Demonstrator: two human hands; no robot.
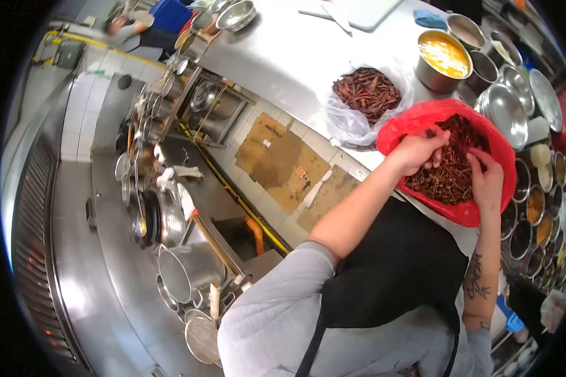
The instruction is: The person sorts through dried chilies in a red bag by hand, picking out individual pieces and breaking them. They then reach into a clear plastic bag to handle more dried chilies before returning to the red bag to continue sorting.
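A red plastic bag (pixel 398 125) stands wide open on the steel counter, filled with dark red-brown dried pieces (pixel 449 176) that look like chillies. Over the left part of its contents is my left hand (pixel 424 149), fingers curled together; what they pinch is too small to name. My right hand (pixel 486 176) is at the bag's right side, its thumb and fingertips brought together over the dried pieces, the thing between them unclear. Just left of the red bag, a clear plastic bag (pixel 346 125) holds longer whole dried chillies (pixel 368 94).
Behind the bags stands a pot of orange-yellow liquid (pixel 444 60). Metal bowls (pixel 506 113) and small containers line the right. A cutting board (pixel 368 12) and knife (pixel 338 17) lie at the top. Pots (pixel 188 273) and a stove fill the left; another person (pixel 132 34) is far back.
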